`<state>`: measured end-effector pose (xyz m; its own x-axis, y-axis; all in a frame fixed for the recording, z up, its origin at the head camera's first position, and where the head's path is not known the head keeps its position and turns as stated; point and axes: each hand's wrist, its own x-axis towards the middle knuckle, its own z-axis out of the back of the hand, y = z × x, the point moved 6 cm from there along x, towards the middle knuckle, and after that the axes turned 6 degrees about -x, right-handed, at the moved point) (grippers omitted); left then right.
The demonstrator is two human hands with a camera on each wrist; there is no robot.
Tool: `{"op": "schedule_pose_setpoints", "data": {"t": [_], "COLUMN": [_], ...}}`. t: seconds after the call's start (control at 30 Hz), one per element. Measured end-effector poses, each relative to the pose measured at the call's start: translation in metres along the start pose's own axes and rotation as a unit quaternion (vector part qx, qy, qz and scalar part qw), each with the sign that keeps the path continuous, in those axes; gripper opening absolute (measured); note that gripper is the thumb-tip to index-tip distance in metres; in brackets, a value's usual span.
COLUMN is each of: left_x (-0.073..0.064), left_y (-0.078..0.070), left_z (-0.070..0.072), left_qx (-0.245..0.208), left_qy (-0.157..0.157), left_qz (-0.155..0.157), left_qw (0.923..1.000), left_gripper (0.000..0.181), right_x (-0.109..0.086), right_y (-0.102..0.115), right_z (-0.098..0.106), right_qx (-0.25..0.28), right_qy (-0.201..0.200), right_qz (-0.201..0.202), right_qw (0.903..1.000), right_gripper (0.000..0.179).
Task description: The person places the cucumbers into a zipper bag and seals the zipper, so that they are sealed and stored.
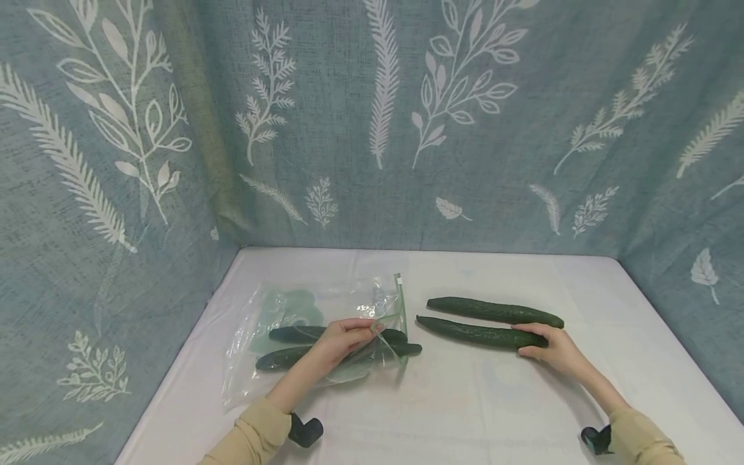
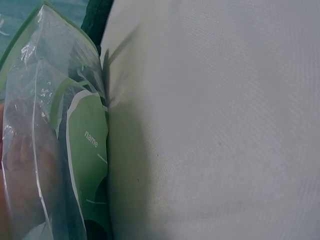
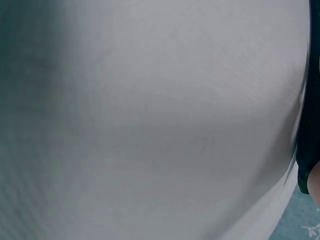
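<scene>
A clear zip bag (image 1: 241, 368) with a green patch lies on the left half of the table, two cucumbers inside it. The end of the front one (image 1: 414, 349) reaches the bag's mouth. My left hand (image 1: 340, 340) pinches the bag's green-edged opening. In the left wrist view the bag (image 2: 45, 65) shows a green label reading "name", and the fingers appear blurred through the plastic. My right hand (image 1: 552, 350) grips the right end of a cucumber (image 1: 465, 332); a strip of it (image 3: 311, 115) lines the right wrist view's edge. Just behind lies another cucumber (image 1: 494, 310).
A white cloth covers the table (image 1: 465, 407). Blue-green patterned curtain (image 1: 343, 129) stands behind it and along both sides. Dark wrist-worn devices show under the left wrist (image 1: 306, 431) and the right wrist (image 1: 596, 440).
</scene>
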<state>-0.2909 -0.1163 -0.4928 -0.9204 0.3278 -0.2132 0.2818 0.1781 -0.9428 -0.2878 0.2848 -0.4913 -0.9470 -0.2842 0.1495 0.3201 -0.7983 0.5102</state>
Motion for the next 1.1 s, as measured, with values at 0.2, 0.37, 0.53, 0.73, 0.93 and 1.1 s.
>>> {"op": "schedule_pose_setpoints", "data": {"t": [0.2, 0.37, 0.53, 0.73, 0.93, 1.1], "left_x": [0.0, 0.002, 0.002, 0.002, 0.001, 0.001], "left_y": [0.0, 0.001, 0.002, 0.003, 0.003, 0.002], "left_z": [0.001, 0.001, 0.001, 0.002, 0.001, 0.0], "left_qx": [-0.008, -0.014, -0.019, -0.025, -0.016, -0.019], "left_qy": [-0.003, 0.004, 0.006, 0.002, 0.003, 0.004], "left_qz": [-0.001, -0.005, -0.004, -0.011, -0.01, -0.012], "left_qw": [1.0, 0.9999, 0.9998, 0.9996, 0.9998, 0.9997], "left_gripper": [0.039, 0.038, 0.037, 0.034, 0.035, 0.035], "right_x": [0.0, -0.001, -0.004, -0.007, -0.008, -0.009], "right_y": [0.002, 0.007, 0.008, 0.006, 0.008, 0.012], "right_z": [-0.001, -0.001, -0.002, -0.004, -0.001, 0.006], "right_qx": [0.005, 0.0, 0.014, 0.049, 0.051, 0.07], "right_qy": [-0.002, -0.011, 0.002, 0.025, 0.018, 0.016], "right_qz": [0.004, 0.021, 0.007, -0.036, -0.061, -0.092], "right_qw": [1.0, 0.9997, 0.9999, 0.9979, 0.9967, 0.9932], "right_gripper": [0.044, 0.043, 0.043, 0.047, 0.048, 0.053]}}
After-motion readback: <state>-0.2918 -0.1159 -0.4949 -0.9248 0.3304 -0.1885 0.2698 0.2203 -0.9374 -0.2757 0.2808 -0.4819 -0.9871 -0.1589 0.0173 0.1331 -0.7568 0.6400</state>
